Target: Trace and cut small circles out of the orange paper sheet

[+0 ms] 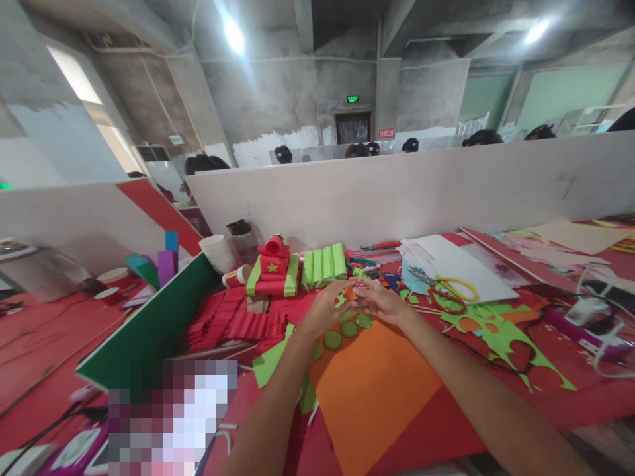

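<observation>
My left hand [328,305] and my right hand [381,301] meet over the table, with their fingertips close together. A small orange paper piece [350,289] shows between the fingertips of both hands, which are closed around it. Just below my hands several green discs [349,328] lie in a curved row, partly along the top edge of an orange paper sheet [377,390]. My left forearm crosses a piece of light green paper [270,360]. Part of the disc row is hidden behind my left wrist.
Left stand a red and green paper model with a star [272,268], pleated red paper [233,320] and a green board [153,330]. Rolled green paper [325,264] lies behind. Scissors [449,294] and cut green scraps [510,337] lie right. A white partition [397,192] closes the back.
</observation>
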`<state>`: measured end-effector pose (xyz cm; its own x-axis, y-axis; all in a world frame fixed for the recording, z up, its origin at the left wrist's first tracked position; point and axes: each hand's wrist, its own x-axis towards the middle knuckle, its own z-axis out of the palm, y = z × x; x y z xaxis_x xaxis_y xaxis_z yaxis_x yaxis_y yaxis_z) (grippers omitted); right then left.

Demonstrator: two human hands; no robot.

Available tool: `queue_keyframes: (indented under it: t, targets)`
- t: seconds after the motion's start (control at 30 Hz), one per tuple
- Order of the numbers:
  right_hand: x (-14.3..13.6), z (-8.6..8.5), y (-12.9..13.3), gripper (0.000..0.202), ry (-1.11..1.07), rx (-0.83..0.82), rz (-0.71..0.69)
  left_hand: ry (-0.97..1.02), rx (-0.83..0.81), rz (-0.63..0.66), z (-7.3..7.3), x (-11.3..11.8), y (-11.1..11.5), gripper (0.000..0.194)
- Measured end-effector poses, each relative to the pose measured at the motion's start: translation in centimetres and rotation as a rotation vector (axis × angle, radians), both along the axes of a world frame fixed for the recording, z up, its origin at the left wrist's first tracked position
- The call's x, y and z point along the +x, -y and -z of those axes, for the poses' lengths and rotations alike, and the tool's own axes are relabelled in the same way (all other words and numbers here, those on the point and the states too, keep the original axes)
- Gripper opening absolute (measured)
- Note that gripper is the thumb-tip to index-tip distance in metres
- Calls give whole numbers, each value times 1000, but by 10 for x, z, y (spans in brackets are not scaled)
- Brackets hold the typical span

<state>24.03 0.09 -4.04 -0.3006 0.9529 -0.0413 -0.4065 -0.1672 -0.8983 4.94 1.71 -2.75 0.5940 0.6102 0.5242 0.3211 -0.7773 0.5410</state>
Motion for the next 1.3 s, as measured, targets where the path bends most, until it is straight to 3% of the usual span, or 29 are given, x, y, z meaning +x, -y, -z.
queue_keyframes:
  t: [0.13, 0.33, 0.67, 1.03, 1.3]
  targets:
    - [0, -1, 1, 43, 4, 6, -23, 6, -68, -45, 1, -1, 2, 42]
    - [1, 1, -1, 41, 5, 11, -46, -62, -39, -87, -1, -1, 3, 11]
    - [3, 4, -1, 38, 13, 32, -86, -113, 58, -40, -2, -1, 6, 2]
    - [4, 4, -3, 41, -9, 23, -53, -107, 62, -91, 0, 1, 5, 12]
    - [1, 7, -2, 32, 4, 5, -14, -88, 124, -135, 11, 3, -1, 21]
